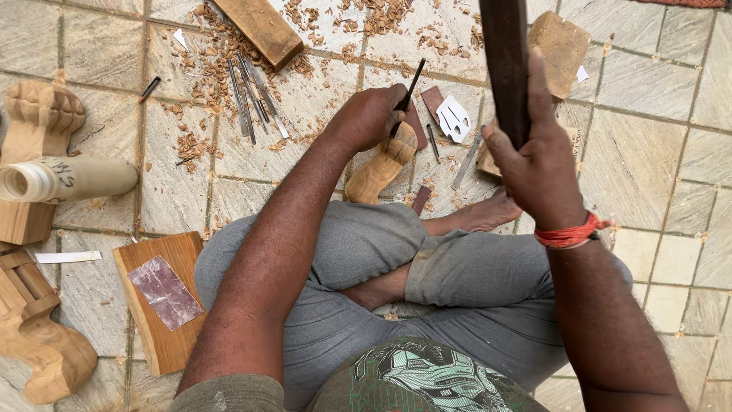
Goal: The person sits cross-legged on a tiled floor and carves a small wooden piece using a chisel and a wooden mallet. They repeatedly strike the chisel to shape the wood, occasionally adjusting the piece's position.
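Note:
I sit cross-legged on a stone-tile floor. My left hand (370, 116) grips a thin dark chisel (412, 82) whose tip rests on a small carved wooden leg (381, 166) lying in front of my feet. My right hand (537, 156), with a red thread round the wrist, is raised and closed around a dark wooden mallet handle (505, 65) held upright above the floor.
Several metal chisels (252, 99) and wood shavings lie ahead on the left. A wooden block (259, 27) lies at the top, another block (563, 42) top right. Carved wooden pieces (38, 114) stand at the left; a board with sandpaper (164, 294) lies by my knee.

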